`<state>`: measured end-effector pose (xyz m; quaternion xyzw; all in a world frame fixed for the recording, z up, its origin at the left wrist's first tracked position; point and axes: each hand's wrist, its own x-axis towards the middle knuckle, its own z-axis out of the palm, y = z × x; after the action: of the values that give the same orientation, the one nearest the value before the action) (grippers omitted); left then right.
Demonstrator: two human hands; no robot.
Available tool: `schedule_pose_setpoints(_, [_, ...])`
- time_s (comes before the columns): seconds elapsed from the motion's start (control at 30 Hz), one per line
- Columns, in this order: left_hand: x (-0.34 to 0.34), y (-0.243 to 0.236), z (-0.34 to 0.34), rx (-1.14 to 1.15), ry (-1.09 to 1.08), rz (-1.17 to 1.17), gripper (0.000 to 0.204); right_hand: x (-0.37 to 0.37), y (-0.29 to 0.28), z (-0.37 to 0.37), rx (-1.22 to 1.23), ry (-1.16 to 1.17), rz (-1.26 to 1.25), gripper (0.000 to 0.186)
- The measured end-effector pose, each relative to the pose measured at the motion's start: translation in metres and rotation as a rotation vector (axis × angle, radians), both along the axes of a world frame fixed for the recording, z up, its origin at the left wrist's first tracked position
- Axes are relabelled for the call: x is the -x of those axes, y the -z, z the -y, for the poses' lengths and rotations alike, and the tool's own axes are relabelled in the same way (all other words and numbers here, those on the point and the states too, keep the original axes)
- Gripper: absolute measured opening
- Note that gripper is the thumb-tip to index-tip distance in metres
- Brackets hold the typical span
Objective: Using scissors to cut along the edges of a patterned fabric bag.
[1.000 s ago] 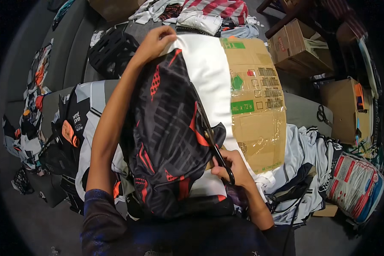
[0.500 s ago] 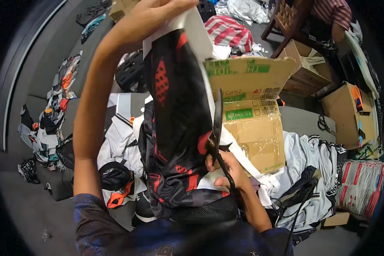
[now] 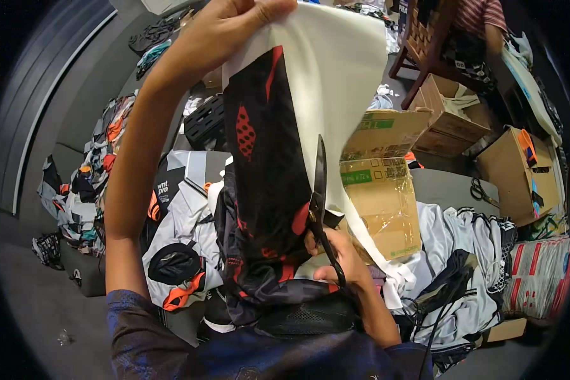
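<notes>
My left hand point(image 3: 250, 22) is raised at the top and pinches the upper edge of a printed fabric piece point(image 3: 266, 139), black with red patches and a white margin. The cloth hangs down from it toward my lap, where more of it lies bunched. In my right hand point(image 3: 345, 253), thumb and fingers are in the handles of black-handled scissors point(image 3: 320, 177). Their blades point upward along the line between the black print and the white margin point(image 3: 335, 69). A narrow white strip point(image 3: 367, 237) trails down on the right, beside the scissors.
An open cardboard box point(image 3: 383, 209) stands just beyond my right hand. White and grey garments point(image 3: 465, 272) lie to the right, a white-and-orange garment point(image 3: 180, 253) to the left. Another pair of scissors point(image 3: 483, 192) lies farther right. A person in a striped top point(image 3: 478, 22) is beyond, near a wooden chair point(image 3: 422, 47).
The white margin has swung out to the right and spread wide, covering part of the box. The scissors stay at nearly the same spot, and both hands keep their hold.
</notes>
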<state>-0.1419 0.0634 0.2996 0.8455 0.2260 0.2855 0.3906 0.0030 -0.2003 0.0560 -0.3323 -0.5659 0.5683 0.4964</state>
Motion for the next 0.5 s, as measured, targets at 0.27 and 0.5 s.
schedule_pose_setpoints(0.27, [-0.018,-0.041,0.013,-0.151,0.086,0.255,0.022,-0.006,-0.034,-0.008,-0.026,0.111,0.096,0.069])
schedule_pose_setpoints(0.5, [-0.049,-0.092,0.102,-0.282,0.135,0.109,0.022,-0.004,-0.044,-0.012,-0.115,0.213,0.194,0.069])
